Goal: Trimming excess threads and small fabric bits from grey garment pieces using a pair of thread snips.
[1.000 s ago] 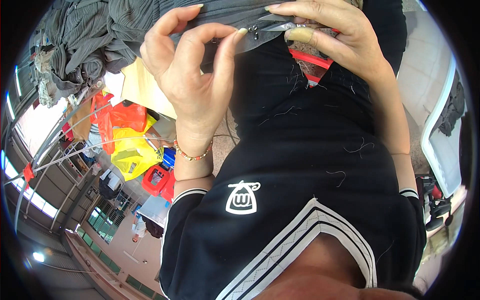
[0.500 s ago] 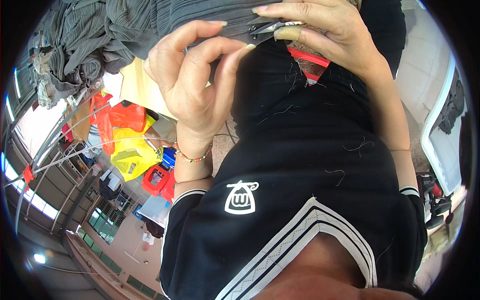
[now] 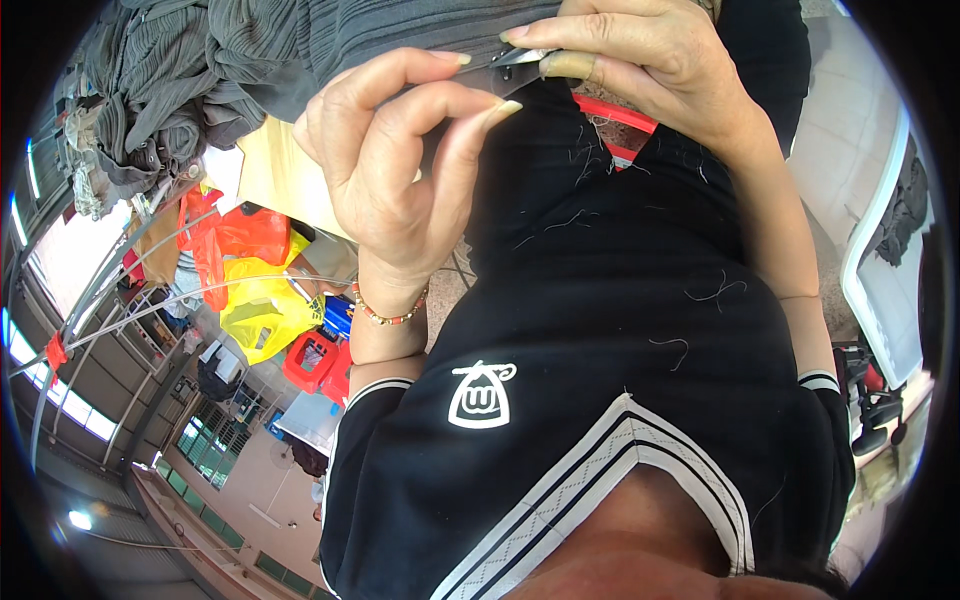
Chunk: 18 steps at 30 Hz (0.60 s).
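At the top middle, grey ribbed fabric (image 3: 420, 28) lies across my lap. My left hand (image 3: 395, 165) pinches its edge between thumb and forefinger, holding a bit of the cloth taut. Close to those fingertips, my right hand (image 3: 665, 65) is closed around small thread snips (image 3: 522, 57). Their dark blades point left and lie over the fabric edge, almost together. The handles are mostly hidden inside my right fingers. Whether a thread lies between the blades is too small to tell.
More grey garments (image 3: 190, 90) are heaped at the upper left, beside a pale wooden board (image 3: 285, 180). Below it hang a red plastic bag (image 3: 245, 235) and a yellow bag (image 3: 265, 310). A white bin (image 3: 880, 270) with dark cloth stands at right. Loose threads cling to my black clothes.
The snips' blades, spread apart before, have come nearly together, and the tool has turned a little. My left hand has shifted slightly right and down with the fabric edge.
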{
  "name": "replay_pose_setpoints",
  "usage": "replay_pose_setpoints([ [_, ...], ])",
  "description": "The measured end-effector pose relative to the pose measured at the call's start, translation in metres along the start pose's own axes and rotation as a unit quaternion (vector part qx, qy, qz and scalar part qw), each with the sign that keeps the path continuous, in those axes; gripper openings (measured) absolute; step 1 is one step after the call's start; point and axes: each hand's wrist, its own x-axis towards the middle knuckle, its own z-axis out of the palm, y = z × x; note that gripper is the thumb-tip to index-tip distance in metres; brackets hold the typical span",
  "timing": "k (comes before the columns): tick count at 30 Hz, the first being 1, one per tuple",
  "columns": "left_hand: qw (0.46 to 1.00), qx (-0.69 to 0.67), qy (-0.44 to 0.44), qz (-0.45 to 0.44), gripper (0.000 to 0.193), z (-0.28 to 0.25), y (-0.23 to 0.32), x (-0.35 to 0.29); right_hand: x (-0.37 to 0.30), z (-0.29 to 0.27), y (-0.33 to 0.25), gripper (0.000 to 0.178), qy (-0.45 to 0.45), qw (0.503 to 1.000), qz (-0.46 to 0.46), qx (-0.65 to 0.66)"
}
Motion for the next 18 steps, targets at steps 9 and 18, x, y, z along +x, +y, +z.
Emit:
replay_pose_setpoints([
  [9,0.995,0.06,0.016,-0.083,0.041,-0.005,-0.013,-0.011,0.013,0.004,0.027,0.043,0.028,0.879,0.423,0.219],
  [18,0.941,-0.2,0.072,-0.262,0.026,-0.006,-0.027,-0.041,0.046,0.019,0.053,0.012,0.053,0.902,0.345,0.255],
])
